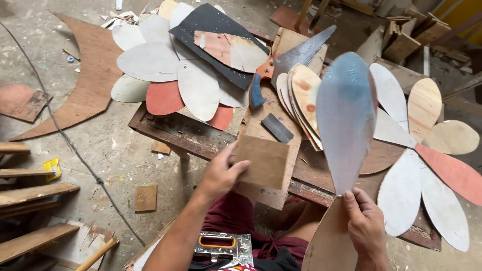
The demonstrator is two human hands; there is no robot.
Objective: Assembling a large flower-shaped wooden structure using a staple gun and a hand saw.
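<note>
My left hand [222,173] grips a small square piece of brown board [262,161] by its left edge, held over a wooden plank. My right hand [365,221] holds a petal-shaped plywood cut-out [345,118] upright by its narrow lower end; its grey-blue face points toward me. A stack of similar petal cut-outs [300,98] lies just behind it on the plank. A hand saw [293,55] with an orange and blue handle rests beyond them.
Fans of grey, red and bare-wood petals lie at the left [165,75] and right [427,165]. A staple gun [223,247] sits on my lap. A small dark block [276,128] lies on the plank. Wood strips [30,200] and a cable cross the dusty floor at left.
</note>
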